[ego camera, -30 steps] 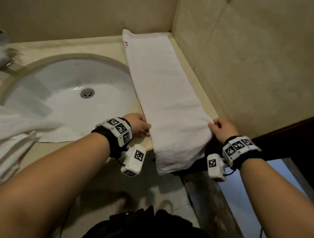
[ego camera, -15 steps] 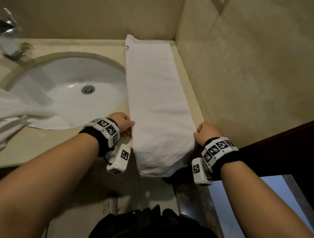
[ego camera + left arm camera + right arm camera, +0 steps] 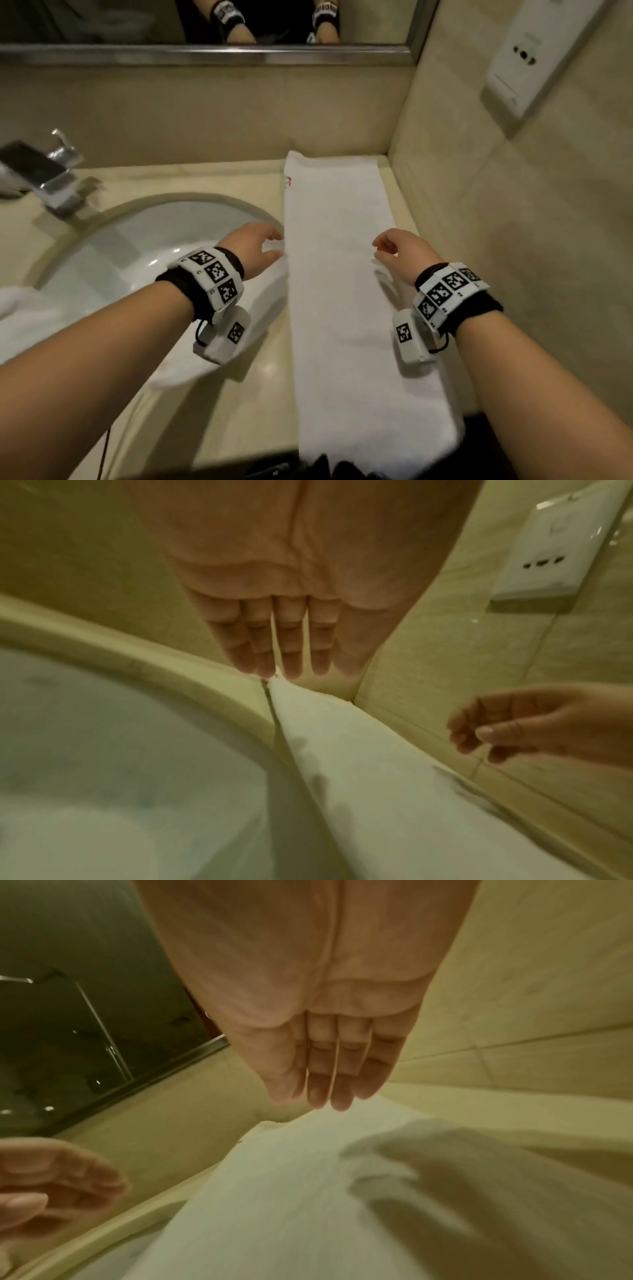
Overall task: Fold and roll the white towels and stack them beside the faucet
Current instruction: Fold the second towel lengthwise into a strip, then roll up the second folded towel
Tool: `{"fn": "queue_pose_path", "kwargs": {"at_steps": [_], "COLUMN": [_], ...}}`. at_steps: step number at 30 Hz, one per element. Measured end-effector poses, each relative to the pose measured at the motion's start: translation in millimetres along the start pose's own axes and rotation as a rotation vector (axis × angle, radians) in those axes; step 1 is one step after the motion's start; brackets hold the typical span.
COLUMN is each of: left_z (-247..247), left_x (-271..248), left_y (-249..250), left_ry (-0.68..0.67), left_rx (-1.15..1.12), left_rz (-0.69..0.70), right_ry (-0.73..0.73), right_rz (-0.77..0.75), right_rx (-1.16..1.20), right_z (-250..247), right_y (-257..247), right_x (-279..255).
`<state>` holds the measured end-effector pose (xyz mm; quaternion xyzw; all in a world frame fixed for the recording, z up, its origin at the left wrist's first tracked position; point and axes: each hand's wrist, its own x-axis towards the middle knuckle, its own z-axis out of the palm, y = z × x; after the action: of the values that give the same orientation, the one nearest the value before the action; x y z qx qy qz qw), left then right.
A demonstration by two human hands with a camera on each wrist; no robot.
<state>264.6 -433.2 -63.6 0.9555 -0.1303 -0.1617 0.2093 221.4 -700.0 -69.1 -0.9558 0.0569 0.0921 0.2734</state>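
- We have let go of the long white terry towel (image 3: 337,291): half a second ago both our hands pinched its near end at the front edge of the beige stone tabletop (image 3: 219,404), and now they hover over its middle, reaching toward its far end.
- The towel lies as a narrow folded strip just right of the white oval sink (image 3: 137,246), running from the back wall to the tabletop's front edge, where its near end hangs over.
- We judge the lengthwise fold finished and the next fold or the roll about to begin; nothing yet stands beside the chrome faucet (image 3: 44,174) behind the sink.
- The fingers of our left hand (image 3: 255,245) are released and loosely curved, holding nothing, at the towel's sink-side edge.
- The fingers of our right hand (image 3: 402,251) are likewise released, slightly curled, empty, above the edge away from the sink.
- A second white towel (image 3: 24,318) lies bunched at the sink's left rim.
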Motion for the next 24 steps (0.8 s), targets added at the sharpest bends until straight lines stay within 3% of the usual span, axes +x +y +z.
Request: {"fn": "queue_pose_path", "kwargs": {"at_steps": [6, 11, 16, 24], "left_z": [-18, -15, -10, 3], "left_x": [123, 187, 202, 165], "left_y": [-10, -31, -43, -34], "left_ry": [-0.040, -0.082, -0.055, 0.017], "left_rx": [0.189, 0.307, 0.290, 0.367], "left_rz": [0.167, 0.286, 0.384, 0.427], "right_ry": [-0.004, -0.109, -0.169, -0.251], "right_rz": [0.003, -0.017, -0.068, -0.137], "right_rx": [-0.086, -0.233, -0.363, -0.414], "right_z": [-12, -6, -9, -13], "right_y": [-4, 3, 14, 8], "right_x": [113, 181, 199, 175]}}
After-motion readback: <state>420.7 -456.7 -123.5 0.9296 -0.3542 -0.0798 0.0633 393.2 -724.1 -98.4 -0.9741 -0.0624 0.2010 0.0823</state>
